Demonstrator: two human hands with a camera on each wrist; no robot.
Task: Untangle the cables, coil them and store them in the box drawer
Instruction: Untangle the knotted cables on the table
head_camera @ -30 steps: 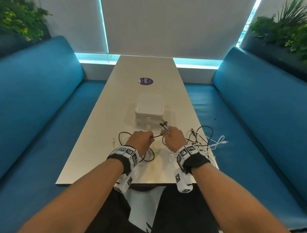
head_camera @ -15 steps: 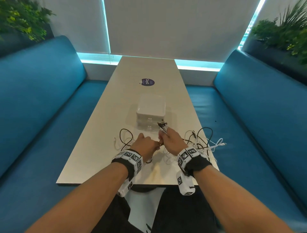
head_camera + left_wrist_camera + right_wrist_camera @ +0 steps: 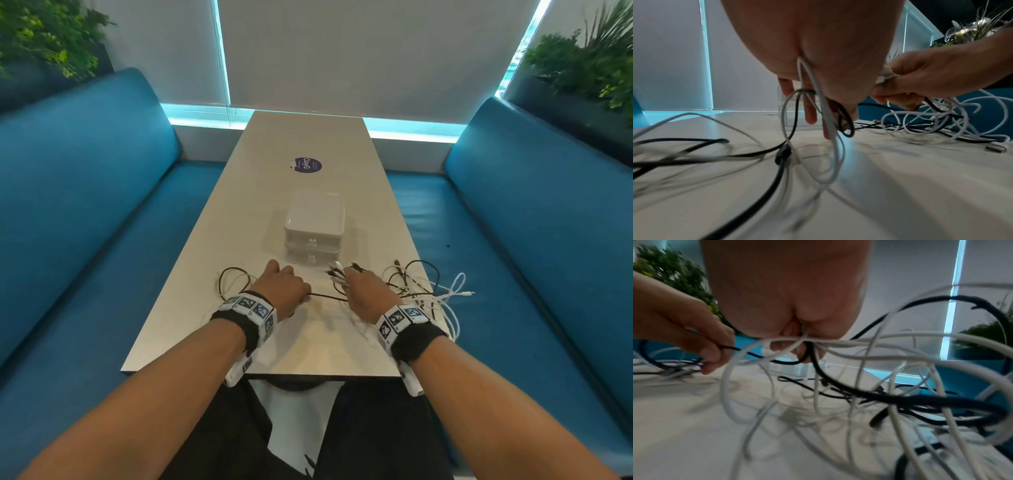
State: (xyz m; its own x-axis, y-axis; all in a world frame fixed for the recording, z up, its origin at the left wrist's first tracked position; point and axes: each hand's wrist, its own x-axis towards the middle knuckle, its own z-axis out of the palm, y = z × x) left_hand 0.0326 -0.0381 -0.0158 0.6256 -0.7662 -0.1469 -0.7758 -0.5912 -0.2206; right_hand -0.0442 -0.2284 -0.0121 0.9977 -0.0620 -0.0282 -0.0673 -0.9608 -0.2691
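Note:
A tangle of black and white cables (image 3: 424, 291) lies at the table's near right, with more loops (image 3: 233, 282) at the near left. My left hand (image 3: 284, 286) grips a black cable and a white one (image 3: 824, 113), its fingers curled round them. My right hand (image 3: 363, 287) holds a bundle of cable ends (image 3: 337, 272), the plugs sticking out toward the box. A black cable (image 3: 327, 297) stretches between the two hands. The white drawer box (image 3: 313, 226) stands just beyond the hands with both drawers closed.
The pale table (image 3: 301, 137) runs between two blue benches (image 3: 85, 205) (image 3: 531, 222). A purple sticker (image 3: 307, 165) lies farther along the table. Some white cable loops hang over the right table edge (image 3: 452, 322). Plants stand at both back corners.
The two hands, close together half a second ago, have drawn apart, and a black cable now runs taut between them. The left hand moved left.

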